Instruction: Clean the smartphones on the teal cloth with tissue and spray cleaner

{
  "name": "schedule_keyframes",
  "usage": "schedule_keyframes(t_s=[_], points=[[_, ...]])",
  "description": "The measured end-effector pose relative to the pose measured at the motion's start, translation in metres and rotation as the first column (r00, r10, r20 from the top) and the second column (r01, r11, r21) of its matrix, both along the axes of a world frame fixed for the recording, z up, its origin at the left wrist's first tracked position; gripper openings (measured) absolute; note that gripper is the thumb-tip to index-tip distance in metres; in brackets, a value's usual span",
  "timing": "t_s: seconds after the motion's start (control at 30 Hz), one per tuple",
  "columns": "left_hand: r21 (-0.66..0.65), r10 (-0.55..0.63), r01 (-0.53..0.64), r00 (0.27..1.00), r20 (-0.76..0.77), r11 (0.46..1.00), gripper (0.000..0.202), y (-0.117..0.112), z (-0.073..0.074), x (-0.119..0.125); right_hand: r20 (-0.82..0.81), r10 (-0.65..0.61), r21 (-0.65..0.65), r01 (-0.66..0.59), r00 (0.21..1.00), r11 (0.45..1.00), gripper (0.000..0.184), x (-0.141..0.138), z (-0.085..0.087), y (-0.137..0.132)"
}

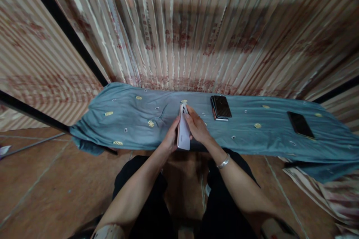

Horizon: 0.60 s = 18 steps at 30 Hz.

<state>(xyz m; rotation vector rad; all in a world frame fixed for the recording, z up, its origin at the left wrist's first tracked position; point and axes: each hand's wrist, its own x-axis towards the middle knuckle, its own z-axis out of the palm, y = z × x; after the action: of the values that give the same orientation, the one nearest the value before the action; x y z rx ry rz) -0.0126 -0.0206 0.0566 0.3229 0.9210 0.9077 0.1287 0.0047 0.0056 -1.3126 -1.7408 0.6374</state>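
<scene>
A pale silver-lilac smartphone (184, 132) is held between my two hands above the near edge of the cloth, its back with the camera lenses facing up. My left hand (171, 134) grips its left edge. My right hand (197, 124) is closed along the right side, with fingers near the cameras at the upper end. Right of my hands, a small stack of phones (221, 106) lies on the cloth, a dark one on top. Farther right rests a single black phone (300, 124), lying flat.
A blue-green cloth (238, 134) with yellow pineapple prints covers the long narrow surface. Striped curtains (179, 26) hang behind it. Black poles (64, 26) slant at the left, and another pole (338, 89) stands at the right. Brown floor tiles (39, 179) show below.
</scene>
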Motion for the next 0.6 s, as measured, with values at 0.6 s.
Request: schedule_keyframes(t_s=[0.6], points=[[0.185, -0.014, 0.037, 0.992, -0.122, 0.982, 0.039, 0.001, -0.016, 0.015, 0.042, 0.076, 0.165, -0.082, 0.996, 0.983, 0.077, 0.012, 0.019, 0.001]])
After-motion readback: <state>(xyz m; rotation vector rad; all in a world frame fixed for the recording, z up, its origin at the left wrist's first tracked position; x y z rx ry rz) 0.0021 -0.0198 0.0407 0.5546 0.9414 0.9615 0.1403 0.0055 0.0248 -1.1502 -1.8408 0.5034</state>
